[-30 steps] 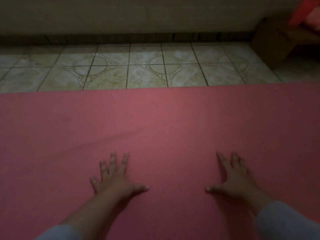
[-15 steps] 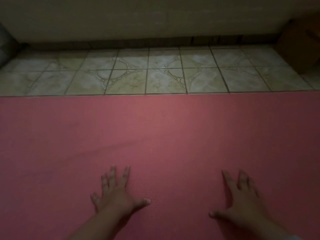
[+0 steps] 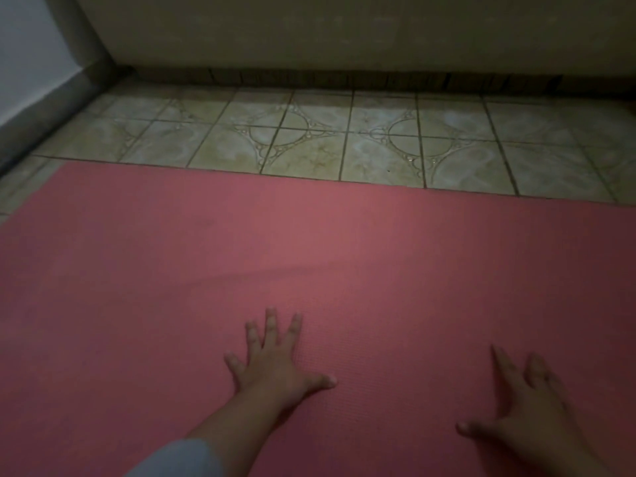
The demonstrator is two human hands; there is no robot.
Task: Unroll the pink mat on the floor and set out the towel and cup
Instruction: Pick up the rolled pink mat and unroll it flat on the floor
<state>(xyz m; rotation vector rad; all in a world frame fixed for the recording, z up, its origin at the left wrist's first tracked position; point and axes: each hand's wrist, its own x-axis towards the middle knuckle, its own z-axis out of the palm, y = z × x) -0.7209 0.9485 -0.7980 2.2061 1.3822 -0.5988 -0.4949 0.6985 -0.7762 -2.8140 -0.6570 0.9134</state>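
Observation:
The pink mat (image 3: 309, 242) lies unrolled flat across the tiled floor and fills the lower half of the view. A faint crease runs across its middle. My left hand (image 3: 275, 363) rests palm down on the mat, fingers spread and straight. My right hand (image 3: 523, 411) lies on the mat at the lower right, fingers spread, partly blurred. Neither hand holds anything. No towel or cup is in view.
Patterned beige floor tiles (image 3: 344, 142) run in a strip beyond the mat's far edge. A dark wall (image 3: 344, 36) rises behind them. At the far left a lighter wall (image 3: 24, 63) meets the floor near the mat's left end.
The view has swung left, bringing the left wall and the mat's left end into sight. Both hands stay flat on the mat and sit further right in the frame.

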